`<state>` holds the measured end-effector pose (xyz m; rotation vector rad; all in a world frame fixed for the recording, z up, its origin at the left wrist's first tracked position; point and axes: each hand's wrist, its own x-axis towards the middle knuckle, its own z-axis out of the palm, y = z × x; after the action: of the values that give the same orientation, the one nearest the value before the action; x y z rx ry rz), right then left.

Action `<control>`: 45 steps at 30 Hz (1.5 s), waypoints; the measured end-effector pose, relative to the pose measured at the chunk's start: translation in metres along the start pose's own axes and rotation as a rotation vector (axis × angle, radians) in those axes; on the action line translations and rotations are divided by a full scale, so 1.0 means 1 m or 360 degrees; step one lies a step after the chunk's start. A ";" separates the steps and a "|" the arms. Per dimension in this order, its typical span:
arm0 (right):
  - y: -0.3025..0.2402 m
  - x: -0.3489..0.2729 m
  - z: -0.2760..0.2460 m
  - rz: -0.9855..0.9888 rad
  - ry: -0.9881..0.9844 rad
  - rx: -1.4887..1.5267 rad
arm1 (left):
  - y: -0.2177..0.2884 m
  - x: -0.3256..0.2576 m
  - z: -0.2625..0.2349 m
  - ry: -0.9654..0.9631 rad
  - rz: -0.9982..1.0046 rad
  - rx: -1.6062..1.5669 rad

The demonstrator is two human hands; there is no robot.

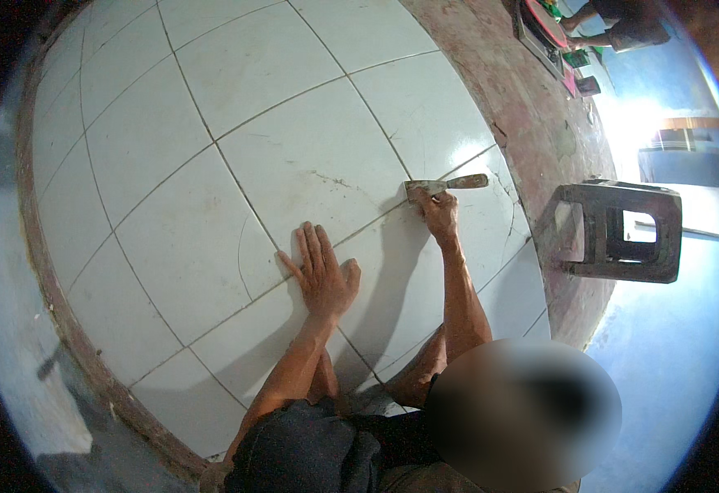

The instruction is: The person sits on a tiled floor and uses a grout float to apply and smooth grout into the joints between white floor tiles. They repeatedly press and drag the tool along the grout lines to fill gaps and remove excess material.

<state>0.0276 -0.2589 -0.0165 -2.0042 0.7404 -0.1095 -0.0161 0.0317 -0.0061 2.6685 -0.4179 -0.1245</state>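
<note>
My left hand (324,275) lies flat on the white floor tiles (294,156), fingers stretched out across a joint between them. To its right and a little farther off, my right hand (439,215) is closed on a putty knife (468,181). I grip it by its metal blade, while its worn wooden handle points right. One edge of the blade is down at a tile joint, close to where several joints meet; whether it touches the joint I cannot tell. Fine scratches and dark smudges mark the tile left of the blade.
Beyond the tiles' right edge runs a rough reddish floor strip (511,107). A dark stool (622,232) stands there. At the far upper right, another person's hands (577,37) are by a round red item (546,23). A worn wall (14,329) borders the left side.
</note>
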 end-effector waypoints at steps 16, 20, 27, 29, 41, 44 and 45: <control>-0.010 -0.050 0.041 -0.0040 0.0005 0.0031 | 0.001 0.000 0.002 -0.0025 -0.0058 -0.0050; -0.044 -0.082 0.061 0.0108 -0.0150 -0.0207 | -0.001 -0.001 0.001 0.0013 -0.0046 -0.0058; -0.022 -0.055 0.041 0.0051 0.0317 0.0042 | -0.004 0.000 0.005 0.0167 0.0056 -0.0078; -0.017 -0.058 0.040 -0.0069 0.0370 -0.0086 | -0.001 -0.001 0.002 0.0090 0.0012 -0.0104; -0.023 -0.102 0.086 0.0159 0.0207 0.0141 | -0.015 -0.005 0.008 0.0256 0.0032 -0.0433; -0.026 -0.067 0.060 -0.0080 0.0397 -0.0048 | -0.011 -0.005 0.006 0.0269 -0.0009 -0.0458; -0.027 -0.056 0.056 -0.0032 0.0415 -0.0064 | -0.010 -0.003 0.004 0.0274 -0.0028 -0.0460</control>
<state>0.0150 -0.1761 -0.0118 -2.0585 0.8927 -0.3763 -0.0165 0.0395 -0.0139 2.3754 -0.2966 0.0381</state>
